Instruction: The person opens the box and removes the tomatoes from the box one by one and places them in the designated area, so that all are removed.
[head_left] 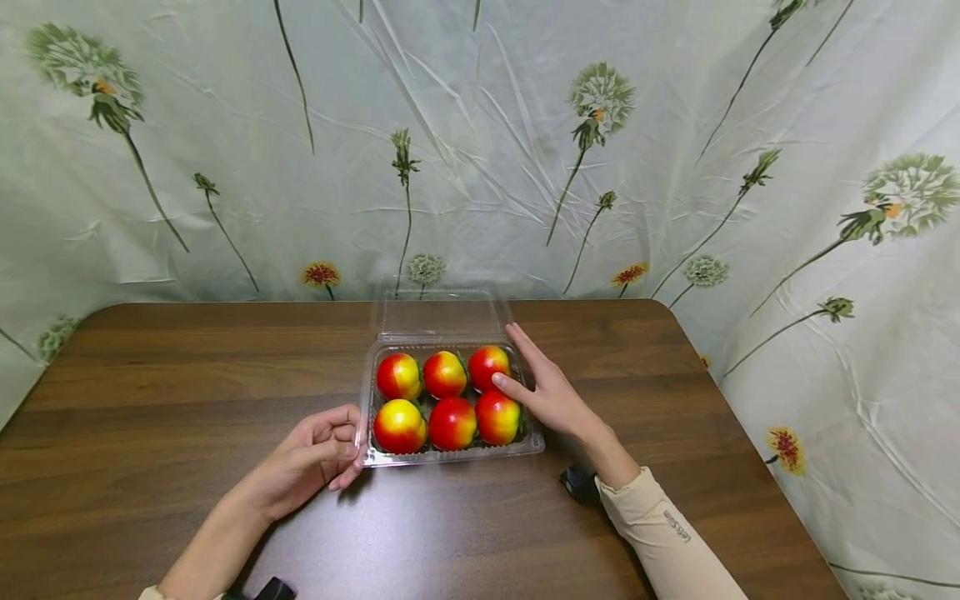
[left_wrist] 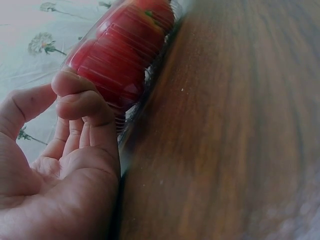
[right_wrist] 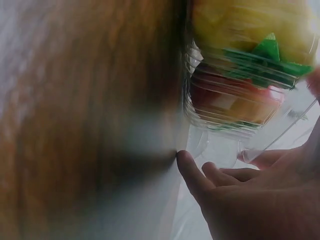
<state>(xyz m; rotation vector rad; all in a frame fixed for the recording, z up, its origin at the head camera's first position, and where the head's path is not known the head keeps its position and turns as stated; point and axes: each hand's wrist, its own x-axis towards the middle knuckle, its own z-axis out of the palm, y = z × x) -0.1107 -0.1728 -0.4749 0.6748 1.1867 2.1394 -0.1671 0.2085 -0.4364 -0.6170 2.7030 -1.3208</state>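
Note:
A clear plastic box (head_left: 468, 456) sits on the table, holding several shiny red-and-yellow fruits (head_left: 400, 427) that look like peaches, in two rows. Its hinged clear lid (head_left: 442, 317) is tipped back, away from the person. At the box's left front corner, my left hand (head_left: 303, 462) pinches the rim between thumb and fingers; the left wrist view shows bent fingertips at the plastic edge. Along the right side lies my right hand (head_left: 551, 396), fingers extended and thumb reaching over the near-right fruits. Green leaves (right_wrist: 270, 60) show through the box wall in the right wrist view.
The brown wooden table (head_left: 150, 400) extends on both sides of the box. Behind it hangs a pale curtain (head_left: 480, 167) printed with dandelions, close to the raised lid. Dark wrist devices (head_left: 579, 485) are near both forearms.

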